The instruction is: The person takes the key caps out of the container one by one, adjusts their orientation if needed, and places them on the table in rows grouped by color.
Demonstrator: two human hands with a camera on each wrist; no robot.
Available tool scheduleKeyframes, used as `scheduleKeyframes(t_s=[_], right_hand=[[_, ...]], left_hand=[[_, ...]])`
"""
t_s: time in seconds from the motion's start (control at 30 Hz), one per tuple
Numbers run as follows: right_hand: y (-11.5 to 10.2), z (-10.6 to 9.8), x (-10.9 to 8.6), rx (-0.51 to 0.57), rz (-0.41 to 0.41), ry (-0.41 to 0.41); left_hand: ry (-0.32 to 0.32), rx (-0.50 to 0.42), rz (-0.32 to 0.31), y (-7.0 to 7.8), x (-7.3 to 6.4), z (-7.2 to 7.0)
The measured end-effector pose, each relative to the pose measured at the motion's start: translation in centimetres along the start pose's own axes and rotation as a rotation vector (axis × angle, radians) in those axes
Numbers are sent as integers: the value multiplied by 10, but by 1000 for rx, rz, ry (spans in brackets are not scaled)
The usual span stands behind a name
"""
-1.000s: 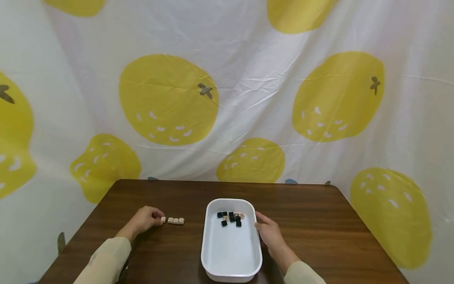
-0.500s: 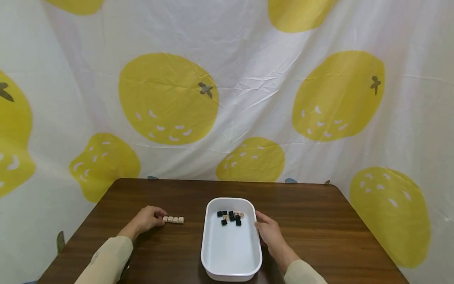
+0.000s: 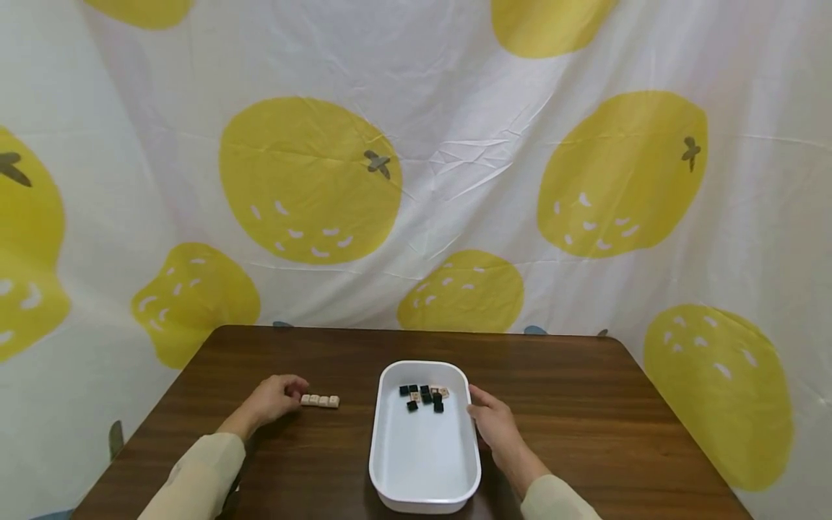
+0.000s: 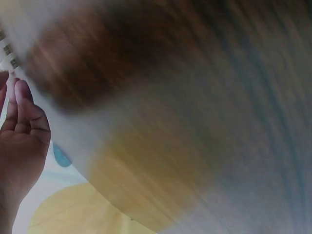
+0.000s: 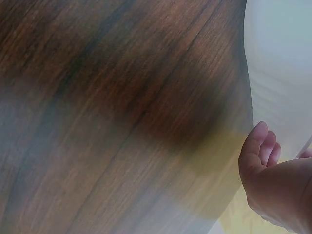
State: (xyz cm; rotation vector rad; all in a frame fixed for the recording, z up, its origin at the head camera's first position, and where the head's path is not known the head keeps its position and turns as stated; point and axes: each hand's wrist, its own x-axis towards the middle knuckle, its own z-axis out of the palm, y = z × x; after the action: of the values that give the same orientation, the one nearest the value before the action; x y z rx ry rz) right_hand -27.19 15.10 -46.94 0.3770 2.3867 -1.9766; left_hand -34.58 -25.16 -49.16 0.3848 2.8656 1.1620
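Several cream keycaps (image 3: 323, 401) form a short side-by-side row on the table, left of the white tray (image 3: 425, 462). At the row's left end is my left hand (image 3: 273, 397), thumb and fingertips around or just beside the end keycap. In the left wrist view, a gap shows between the thumb and the fingers of the left hand (image 4: 24, 131), with the row just beyond them. My right hand (image 3: 497, 426) holds the tray's right side, thumb at the rim and fingers along the outer wall. The right wrist view shows those fingers (image 5: 261, 139) against the wall.
Inside the tray, towards its far end, lie several black keycaps (image 3: 426, 398) and a few cream ones (image 3: 416, 396). A dark wood table (image 3: 585, 404) carries everything. Behind its far edge hangs a white cloth (image 3: 455, 166) with yellow fruit prints.
My left hand has slid a cream keycap rightwards against the others, closing the gap in the row. Its fingers now look slightly looser. The right hand and tray have stayed put.
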Motion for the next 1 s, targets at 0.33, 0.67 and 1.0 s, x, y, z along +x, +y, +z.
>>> scheduleKeyframes(t_s=[0.33, 0.67, 1.0], right_hand=[[4, 2, 1, 38, -29, 3], [5, 3, 1, 24, -48, 25], [3, 2, 1, -3, -28, 8]], left_hand=[[137, -26, 63, 59, 19, 8], [87, -5, 215, 129, 43, 71], [34, 174, 159, 142, 48, 106]])
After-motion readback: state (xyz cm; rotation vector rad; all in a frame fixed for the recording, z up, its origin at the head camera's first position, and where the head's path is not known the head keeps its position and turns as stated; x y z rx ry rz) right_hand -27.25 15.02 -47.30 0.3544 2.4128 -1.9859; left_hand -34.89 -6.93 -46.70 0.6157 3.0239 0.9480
